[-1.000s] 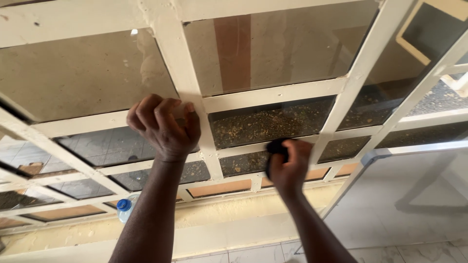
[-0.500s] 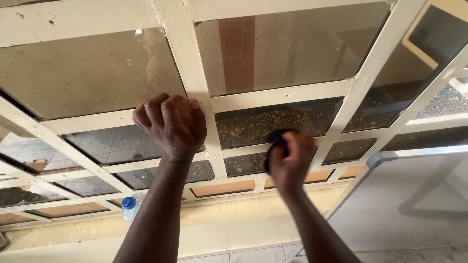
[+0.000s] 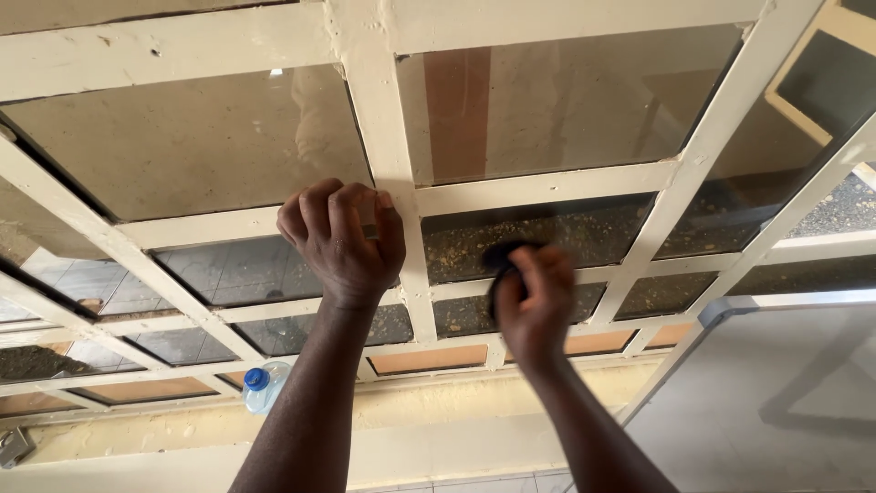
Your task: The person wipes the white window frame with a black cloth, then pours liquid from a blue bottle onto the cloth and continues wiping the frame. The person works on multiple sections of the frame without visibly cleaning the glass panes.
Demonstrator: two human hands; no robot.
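Cream window frame (image 3: 392, 137) — left hand (image 3: 342, 239) grips its bar, right hand (image 3: 534, 297) clenches a dark cloth (image 3: 500, 258).

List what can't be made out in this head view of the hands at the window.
- Dark object in the right hand: mostly wrapped by the fingers, its kind unclear.
- Left hand: fist closed on the cream window frame; the palm side is hidden, so anything held cannot be seen.
- Plastic bottle: lower part covered by the left forearm.
- Beyond the glass panes: dusty, reflective glass blurs it.
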